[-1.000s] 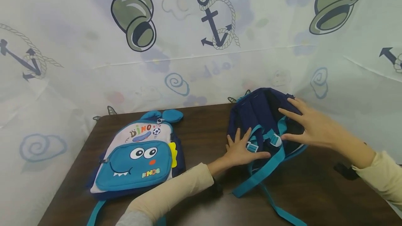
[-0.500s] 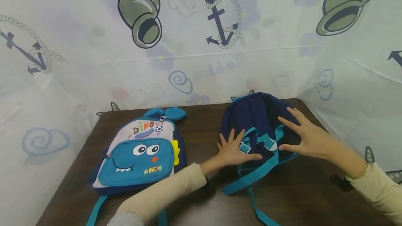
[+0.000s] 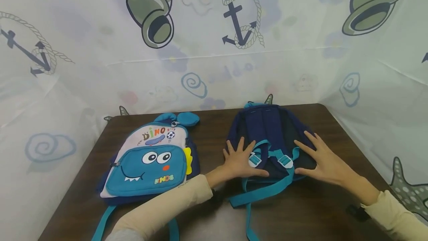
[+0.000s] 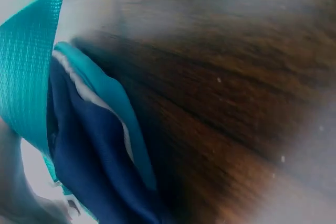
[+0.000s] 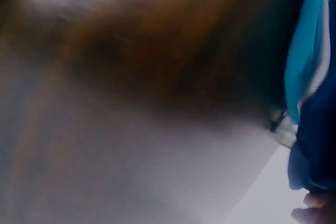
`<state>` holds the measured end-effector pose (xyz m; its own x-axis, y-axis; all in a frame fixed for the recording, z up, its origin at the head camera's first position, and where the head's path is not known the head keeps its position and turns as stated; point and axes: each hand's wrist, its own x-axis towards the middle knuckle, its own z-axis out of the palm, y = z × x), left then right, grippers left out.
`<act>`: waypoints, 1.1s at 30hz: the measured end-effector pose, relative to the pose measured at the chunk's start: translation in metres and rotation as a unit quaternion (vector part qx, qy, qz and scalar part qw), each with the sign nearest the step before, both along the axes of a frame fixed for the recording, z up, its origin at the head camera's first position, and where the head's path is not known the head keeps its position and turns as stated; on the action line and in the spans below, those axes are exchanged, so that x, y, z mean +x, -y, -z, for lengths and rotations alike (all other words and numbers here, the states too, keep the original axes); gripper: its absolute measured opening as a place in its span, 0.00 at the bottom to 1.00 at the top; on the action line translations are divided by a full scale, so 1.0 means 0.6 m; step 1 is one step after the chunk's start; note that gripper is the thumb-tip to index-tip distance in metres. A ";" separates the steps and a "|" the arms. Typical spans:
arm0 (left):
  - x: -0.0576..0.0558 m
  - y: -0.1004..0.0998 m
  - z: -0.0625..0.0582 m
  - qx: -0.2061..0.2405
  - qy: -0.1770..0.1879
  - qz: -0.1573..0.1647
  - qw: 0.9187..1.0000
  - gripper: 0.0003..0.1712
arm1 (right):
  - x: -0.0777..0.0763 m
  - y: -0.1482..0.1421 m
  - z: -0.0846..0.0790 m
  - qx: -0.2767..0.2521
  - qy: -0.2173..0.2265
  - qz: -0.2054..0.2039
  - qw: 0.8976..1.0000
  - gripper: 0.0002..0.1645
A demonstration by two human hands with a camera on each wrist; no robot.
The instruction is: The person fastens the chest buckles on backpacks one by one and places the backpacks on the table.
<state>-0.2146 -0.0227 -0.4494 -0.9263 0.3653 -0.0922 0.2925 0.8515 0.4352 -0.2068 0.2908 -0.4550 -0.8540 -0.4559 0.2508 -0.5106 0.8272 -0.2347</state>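
Observation:
A navy backpack (image 3: 267, 122) lies on the right half of the table with its back panel and shoulder straps facing up. My left hand (image 3: 239, 163) rests on its lower left side, fingers spread and thumb pointing right beside a white strap buckle (image 3: 255, 160). On the opposite side my right hand (image 3: 324, 163) is spread too, fingertips at the bag's lower right edge. A loose teal strap (image 3: 264, 193) trails toward the front. In the left wrist view the bag's navy and teal side (image 4: 94, 150) shows; the right wrist view catches its edge (image 5: 317, 140) with blurred fingertips (image 5: 312, 213).
To the left lies a second backpack (image 3: 147, 170), front up, with a blue dinosaur face pocket and teal straps hanging forward. My left forearm passes close to its lower right corner. A printed white cloth (image 3: 207, 77) stands behind and beside the brown table (image 3: 214, 122).
The navy backpack has turned counterclockwise and shifted left, so its top now points straight back. Both spread hands have moved along with it. The dinosaur backpack stays put.

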 end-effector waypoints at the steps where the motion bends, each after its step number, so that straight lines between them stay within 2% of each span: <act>1: 0.001 0.001 0.001 -0.009 -0.009 0.002 1.000 0.67 | -0.001 0.001 0.007 0.003 0.004 0.002 1.000 0.56; 5: 0.002 0.002 0.007 -0.050 -0.050 0.011 0.997 0.68 | -0.001 0.002 0.030 0.021 0.006 0.008 1.000 0.55; 8: 0.004 0.002 0.007 -0.069 -0.058 0.014 0.996 0.69 | 0.000 0.002 0.038 0.030 0.000 0.009 1.000 0.55; 11: 0.007 0.002 0.001 -0.080 -0.051 0.014 0.995 0.68 | 0.000 0.004 0.041 0.036 -0.004 0.005 0.999 0.55; 17: 0.009 0.002 -0.006 -0.097 -0.046 0.016 0.994 0.69 | 0.003 0.005 0.044 0.026 0.029 0.004 0.999 0.54; 22: 0.006 0.000 -0.005 -0.112 -0.046 0.019 0.992 0.70 | 0.002 0.000 0.049 0.023 0.033 0.003 0.999 0.53; 29: 0.002 -0.001 -0.006 -0.104 -0.037 0.021 0.994 0.70 | -0.002 -0.006 0.048 0.034 0.035 0.001 0.999 0.52; 33: 0.001 -0.002 -0.009 -0.109 -0.037 0.018 0.993 0.69 | -0.003 -0.011 0.044 0.044 0.053 0.008 0.998 0.48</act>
<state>-0.2142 -0.0213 -0.4441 -0.9199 0.3776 -0.1054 0.3490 0.9113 0.2185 -0.2084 0.2972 -0.4813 -0.8807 -0.4587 0.1183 -0.4737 0.8548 -0.2120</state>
